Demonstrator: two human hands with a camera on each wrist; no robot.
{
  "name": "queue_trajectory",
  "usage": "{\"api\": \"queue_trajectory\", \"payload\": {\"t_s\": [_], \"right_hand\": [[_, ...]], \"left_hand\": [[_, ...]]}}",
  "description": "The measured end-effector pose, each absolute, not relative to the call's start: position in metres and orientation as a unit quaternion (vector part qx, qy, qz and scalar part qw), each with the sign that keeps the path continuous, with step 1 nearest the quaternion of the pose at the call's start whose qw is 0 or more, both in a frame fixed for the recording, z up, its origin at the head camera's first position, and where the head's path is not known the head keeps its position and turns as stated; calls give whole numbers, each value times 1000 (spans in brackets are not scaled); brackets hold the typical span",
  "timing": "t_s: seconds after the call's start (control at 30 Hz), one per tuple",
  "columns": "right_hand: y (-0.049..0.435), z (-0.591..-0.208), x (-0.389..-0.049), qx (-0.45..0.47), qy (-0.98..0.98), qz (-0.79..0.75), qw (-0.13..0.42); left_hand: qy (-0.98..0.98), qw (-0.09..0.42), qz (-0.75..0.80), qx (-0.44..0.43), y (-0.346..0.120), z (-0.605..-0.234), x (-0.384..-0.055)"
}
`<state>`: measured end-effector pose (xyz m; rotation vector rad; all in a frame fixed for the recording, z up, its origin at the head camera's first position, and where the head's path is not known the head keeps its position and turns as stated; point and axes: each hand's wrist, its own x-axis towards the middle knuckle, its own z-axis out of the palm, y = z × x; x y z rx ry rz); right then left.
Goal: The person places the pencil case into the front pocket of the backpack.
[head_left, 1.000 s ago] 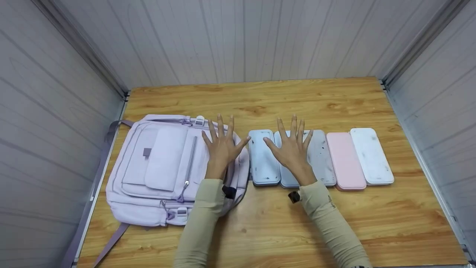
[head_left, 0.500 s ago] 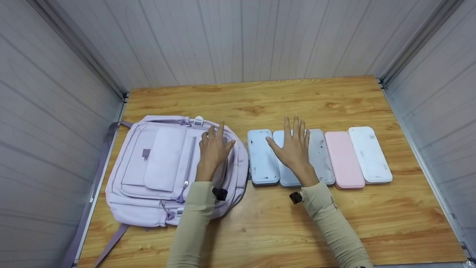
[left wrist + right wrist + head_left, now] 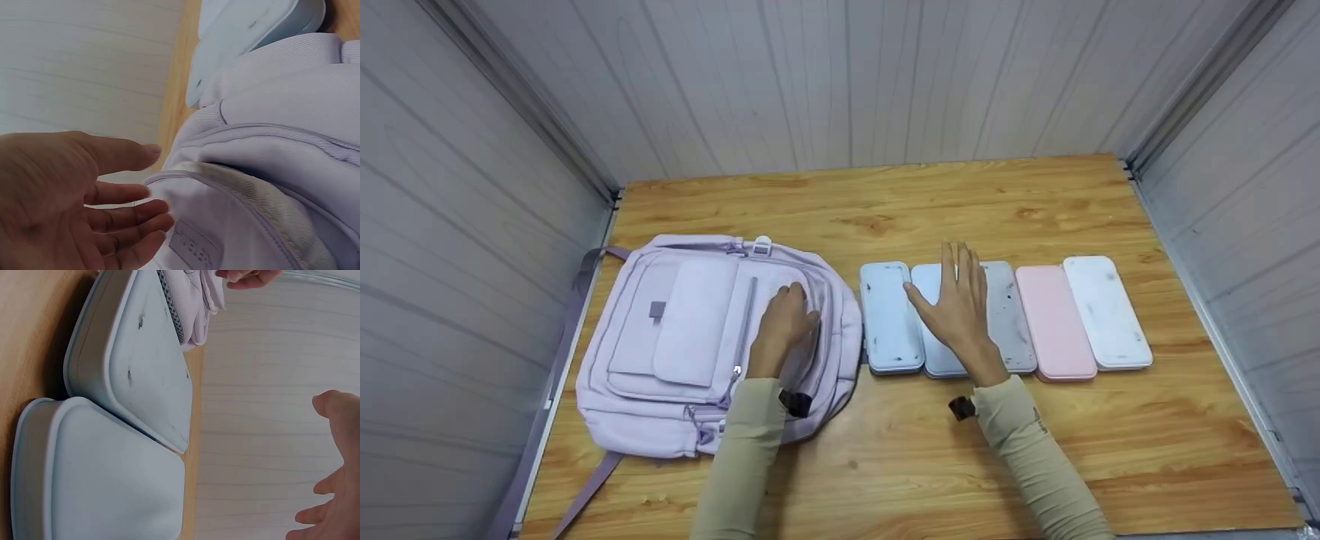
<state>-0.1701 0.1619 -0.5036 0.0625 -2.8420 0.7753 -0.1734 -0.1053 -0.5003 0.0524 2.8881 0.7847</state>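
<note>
Lilac backpack (image 3: 690, 322) lies flat on the left of the wooden tabletop (image 3: 885, 472), one compartment (image 3: 292, 214) gaping. Left hand (image 3: 786, 326) over it, by the opening: thumb apart, fingers loosely bent, nothing held; contact with the fabric, cannot tell. Right hand (image 3: 956, 311) above the row beside the bag, fingers straight and close, thumb apart, likewise holding nothing. Row, outward: light-blue case (image 3: 892, 319), blue case (image 3: 937, 352), grey case (image 3: 1011, 322), pink case (image 3: 1057, 322), white case (image 3: 1106, 311). Change this past second: left hand shifted left, fingers from spread to bent; right fingers drew together. Bag and row unmoved. My reading: attention on the bag, nothing yet picked up.
</note>
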Motion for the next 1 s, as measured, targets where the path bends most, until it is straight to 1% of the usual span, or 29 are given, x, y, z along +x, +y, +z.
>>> {"api": "queue_trajectory", "payload": {"t_s": [0.1, 0.2, 0.43, 0.57, 1.0], "right_hand": [[162, -505, -169, 22, -960, 260, 100], [162, -506, -167, 23, -959, 262, 104], [164, -507, -165, 24, -956, 267, 116], [164, -509, -162, 24, -953, 276, 124], [159, -523, -151, 19, -945, 314, 91]], "left_hand": [[959, 101, 265, 23, -107, -503, -170], [953, 111, 281, 25, -107, -506, -168], [934, 111, 336, 34, -110, -514, -166], [926, 121, 356, 29, -111, -517, -164], [933, 131, 335, 15, -108, -517, -157]]}}
